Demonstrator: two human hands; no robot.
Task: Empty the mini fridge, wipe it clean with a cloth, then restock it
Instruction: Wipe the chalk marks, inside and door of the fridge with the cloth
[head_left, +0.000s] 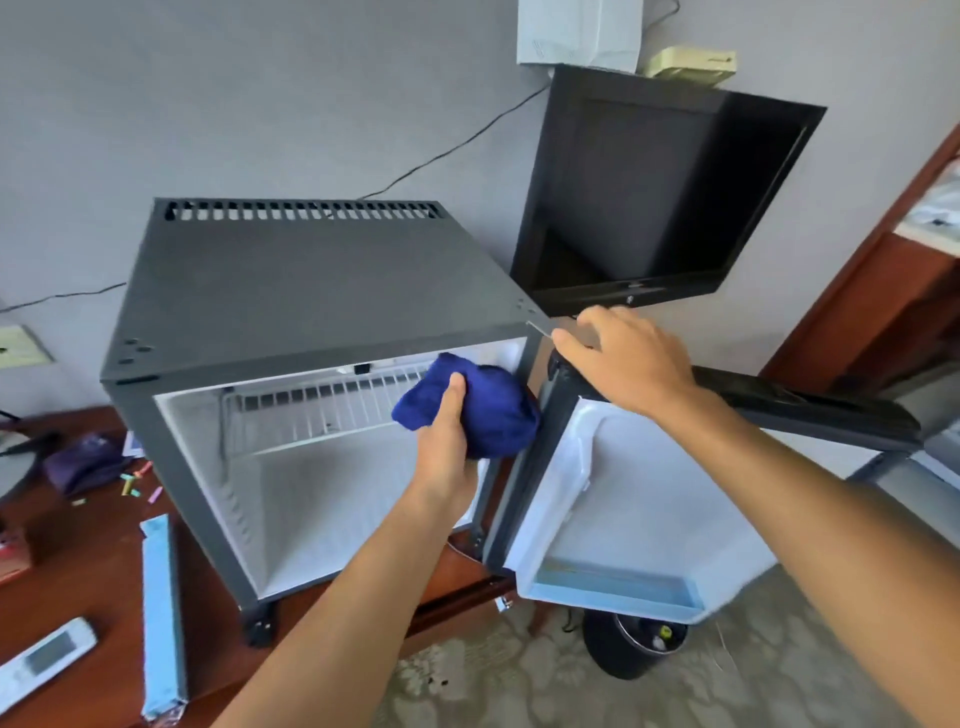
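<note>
A dark grey mini fridge (291, 291) stands on a wooden table with its door (639, 499) swung open to the right. The white inside holds only a wire shelf (322, 410). My left hand (447, 441) grips a bunched dark blue cloth (488, 410) against the upper right of the fridge opening, by the hinge side. My right hand (623, 358) rests on the top edge of the open door, fingers spread over it. The door's lower shelf (613, 587) holds nothing that I can see.
On the wooden table (93, 545) left of the fridge lie a light blue strip (161, 618), a white remote (47, 660), a purple pouch (83, 462) and small coloured bits. A black TV (660, 202) hangs behind. A black bin (634, 644) stands on the patterned floor under the door.
</note>
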